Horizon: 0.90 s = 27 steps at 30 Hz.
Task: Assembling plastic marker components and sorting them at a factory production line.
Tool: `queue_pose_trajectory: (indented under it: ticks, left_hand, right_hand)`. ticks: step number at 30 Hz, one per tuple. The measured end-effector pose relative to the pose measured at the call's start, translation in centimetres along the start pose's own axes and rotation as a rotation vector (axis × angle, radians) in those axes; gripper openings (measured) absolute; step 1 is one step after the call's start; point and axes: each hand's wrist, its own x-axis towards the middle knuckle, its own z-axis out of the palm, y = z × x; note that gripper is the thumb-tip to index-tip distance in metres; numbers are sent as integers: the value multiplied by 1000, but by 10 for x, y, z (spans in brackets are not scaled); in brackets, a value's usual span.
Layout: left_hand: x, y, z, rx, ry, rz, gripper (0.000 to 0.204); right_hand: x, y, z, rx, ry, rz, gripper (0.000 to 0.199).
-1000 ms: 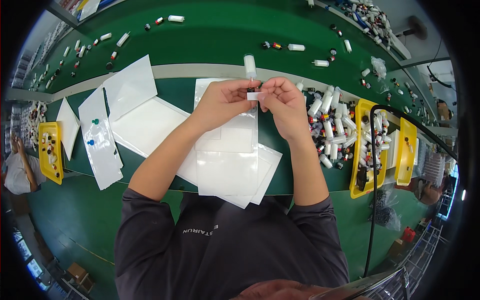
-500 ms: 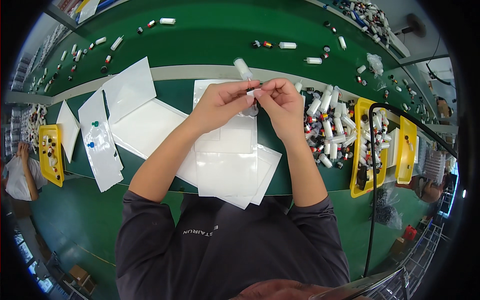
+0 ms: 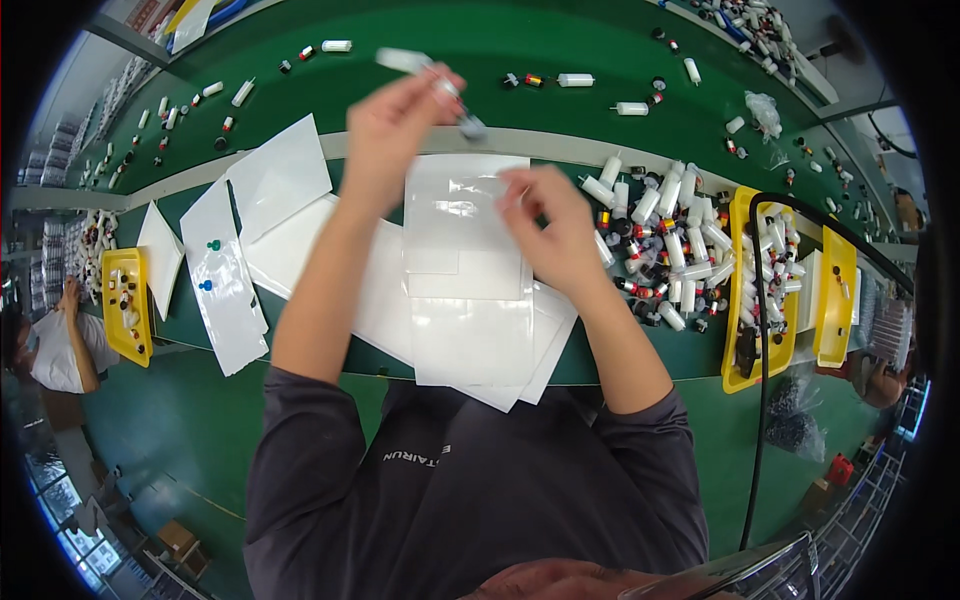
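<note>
Out over the edge of the green belt, my left hand [image 3: 392, 130] is closed on a white cylinder assembly [image 3: 402, 61]. Its white cylinder sticks out to the left of the fingers, and a grey round part on a thin lead hangs on the right, blurred by motion. My right hand [image 3: 552, 222] hovers over the stacked white sheets [image 3: 470, 340], thumb and forefinger brought together; what they pinch, if anything, is too small to make out. Just right of it lies a heap of white cylinders with small black, red and yellow parts [image 3: 668, 245].
Similar pieces lie scattered along the green belt [image 3: 480, 40]. Yellow trays [image 3: 738, 375] holding parts stand right, and another yellow tray [image 3: 142, 352] left. A black cable [image 3: 763, 430] arches down on the right. Sheets with green and blue pins [image 3: 213, 245] lie left. Another person [image 3: 65, 345] sits far left.
My hands have parted: the left has moved up and leftward over the belt with the cylinder assembly, while the right stays above the sheets. The whole view has shifted slightly.
</note>
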Motion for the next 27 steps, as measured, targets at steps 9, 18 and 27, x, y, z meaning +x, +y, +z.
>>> queue_pose_trajectory:
  ticks: [9,18,27]
  left_hand:
    - [129,-6,-125,1741,-313,-179,25]
    - [131,-67,33,1094,-337,273,53]
    - [116,-67,81,1225,-468,251,30]
  right_hand:
    - [-22,7,24,-342,-385,-239,18]
    - [-19,8,19,-324,-345,-274,10]
    - [-21,8,17,-394,-368,-208,10]
